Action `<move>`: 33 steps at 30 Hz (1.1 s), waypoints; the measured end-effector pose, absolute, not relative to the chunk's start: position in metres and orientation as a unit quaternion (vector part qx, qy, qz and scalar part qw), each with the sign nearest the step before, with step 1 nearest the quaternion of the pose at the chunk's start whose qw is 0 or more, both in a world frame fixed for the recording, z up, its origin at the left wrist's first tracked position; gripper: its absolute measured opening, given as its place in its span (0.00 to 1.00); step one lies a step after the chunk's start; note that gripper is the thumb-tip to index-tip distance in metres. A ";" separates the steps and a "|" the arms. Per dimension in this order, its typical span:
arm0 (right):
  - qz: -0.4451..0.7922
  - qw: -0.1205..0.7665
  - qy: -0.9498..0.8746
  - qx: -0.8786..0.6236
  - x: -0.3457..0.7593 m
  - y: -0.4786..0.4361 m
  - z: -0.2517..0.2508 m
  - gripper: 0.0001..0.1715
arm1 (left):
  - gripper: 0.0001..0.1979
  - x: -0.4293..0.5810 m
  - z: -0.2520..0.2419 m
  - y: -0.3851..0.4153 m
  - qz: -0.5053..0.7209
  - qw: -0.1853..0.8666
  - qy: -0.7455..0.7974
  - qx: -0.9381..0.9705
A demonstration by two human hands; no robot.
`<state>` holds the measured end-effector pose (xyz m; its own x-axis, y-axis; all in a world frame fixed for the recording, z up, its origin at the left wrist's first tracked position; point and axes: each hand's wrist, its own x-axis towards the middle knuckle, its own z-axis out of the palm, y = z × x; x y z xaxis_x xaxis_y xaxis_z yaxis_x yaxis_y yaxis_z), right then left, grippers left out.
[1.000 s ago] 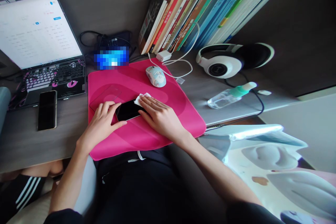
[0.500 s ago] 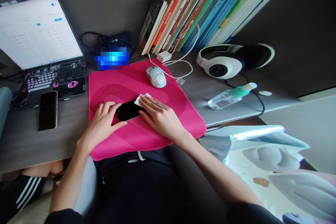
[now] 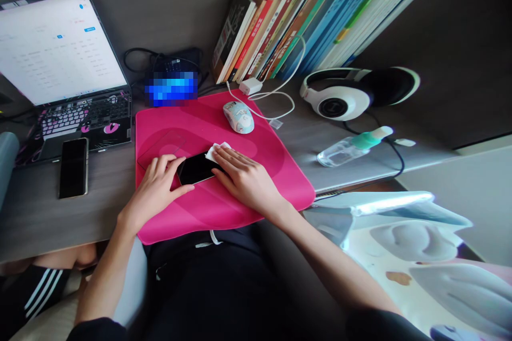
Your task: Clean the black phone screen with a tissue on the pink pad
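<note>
The black smartphone (image 3: 197,169) lies screen-up on the pink desk mat (image 3: 224,213), its long axis running crosswise to the person, the right end angled slightly away; which end is its top, I cannot tell. The left hand (image 3: 158,181) grips its left end, thumb and fingers at the 2 long edges, probably so it won't slide. The right hand (image 3: 242,176) holds a white tissue (image 3: 214,152) under flattened fingers, likely to spread pressure over the glass. Farther out sit 1 patterned mouse (image 3: 239,117) and, off the mat, 1 clear spray bottle (image 3: 340,152) on its side.
</note>
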<state>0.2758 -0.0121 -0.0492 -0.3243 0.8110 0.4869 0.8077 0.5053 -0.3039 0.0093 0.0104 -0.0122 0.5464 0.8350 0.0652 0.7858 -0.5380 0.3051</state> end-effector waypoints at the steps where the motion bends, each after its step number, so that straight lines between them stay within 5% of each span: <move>1: 0.000 0.300 -0.814 -0.497 0.276 -0.012 -0.049 0.26 | 0.34 0.009 -0.012 0.010 0.100 0.119 0.466 0.871; 33: -0.025 0.297 -0.821 -0.486 0.277 -0.011 -0.051 0.26 | 0.35 0.011 -0.012 0.012 0.097 0.111 0.462 0.875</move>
<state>0.2766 -0.0112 -0.0506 -0.3509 0.7833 0.5132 0.8135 0.5264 -0.2472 0.0105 0.0118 -0.0119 0.5550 0.8291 0.0678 0.7861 -0.5494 0.2830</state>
